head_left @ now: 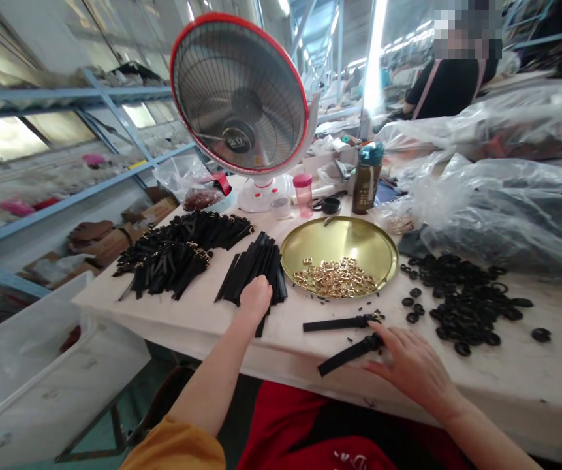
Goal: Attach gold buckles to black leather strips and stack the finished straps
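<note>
**Hands at work among black straps and brass buckles**

A person's right hand (pixel 410 365) lies with loosely spread fingers (pixel 394 336), clasping nothing. The fingertips rest on the looped end of a flat, matte black strap (pixel 352 352) near the front edge of the pale surface (pixel 530 385). The strap's long axis runs diagonally, its plain end pointing near-left and its looped end far-right under the hand. A second strap (pixel 342 322) lies just behind it, almost straight left to right.

The left hand (pixel 256 297) is curled down on a fanned bundle of plain straps (pixel 254 264); whether it grips them cannot be told. Between the hands and the mesh-fronted fan (pixel 239 98) sits a round, shiny gold tray (pixel 354 238) holding small square buckles (pixel 334 277). Dull black rings (pixel 461 300) are scattered to its right.
</note>
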A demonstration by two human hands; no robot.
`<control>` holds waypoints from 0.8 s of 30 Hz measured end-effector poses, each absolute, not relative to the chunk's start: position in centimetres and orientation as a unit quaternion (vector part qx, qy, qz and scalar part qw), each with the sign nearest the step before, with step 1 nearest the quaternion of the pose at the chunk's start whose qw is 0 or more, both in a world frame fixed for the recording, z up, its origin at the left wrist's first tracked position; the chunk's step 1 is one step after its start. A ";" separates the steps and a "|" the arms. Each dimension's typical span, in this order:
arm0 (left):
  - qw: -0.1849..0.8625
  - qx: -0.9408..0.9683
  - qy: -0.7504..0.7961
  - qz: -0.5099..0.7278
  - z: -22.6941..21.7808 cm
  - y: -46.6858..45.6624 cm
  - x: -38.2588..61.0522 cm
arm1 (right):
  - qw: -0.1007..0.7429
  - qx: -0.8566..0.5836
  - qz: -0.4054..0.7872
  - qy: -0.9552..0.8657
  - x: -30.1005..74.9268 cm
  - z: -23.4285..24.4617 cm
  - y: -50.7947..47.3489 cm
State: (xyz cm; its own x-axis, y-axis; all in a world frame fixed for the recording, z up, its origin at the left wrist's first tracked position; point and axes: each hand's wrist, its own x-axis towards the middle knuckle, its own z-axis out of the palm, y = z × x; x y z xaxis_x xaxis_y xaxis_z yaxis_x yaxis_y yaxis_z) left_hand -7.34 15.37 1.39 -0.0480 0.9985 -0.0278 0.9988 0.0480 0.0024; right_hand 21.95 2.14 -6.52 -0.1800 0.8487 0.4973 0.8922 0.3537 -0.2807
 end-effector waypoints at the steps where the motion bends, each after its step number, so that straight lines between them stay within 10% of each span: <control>1: 0.017 0.687 0.727 -0.003 1.4 15.1 -7.4 | 0.277 -0.549 -0.049 -0.787 21.7 -6.4 2.0; 14: 0.244 0.656 0.685 0.203 6.2 9.7 -6.2 | 0.245 -0.604 -0.054 -0.756 18.5 -3.6 2.3; 24: 0.687 0.381 0.493 0.375 2.8 -0.1 0.6 | 0.456 -0.553 0.462 -0.522 17.5 0.3 -3.9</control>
State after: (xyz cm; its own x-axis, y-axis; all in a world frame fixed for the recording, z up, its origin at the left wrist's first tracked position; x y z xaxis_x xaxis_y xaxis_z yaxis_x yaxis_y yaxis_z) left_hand 0.56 -0.15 2.79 0.2326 0.8900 -0.3922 -0.1390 0.4296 0.8923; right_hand 17.49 -3.94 0.29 0.0281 0.9990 -0.0351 0.1551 -0.0390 -0.9871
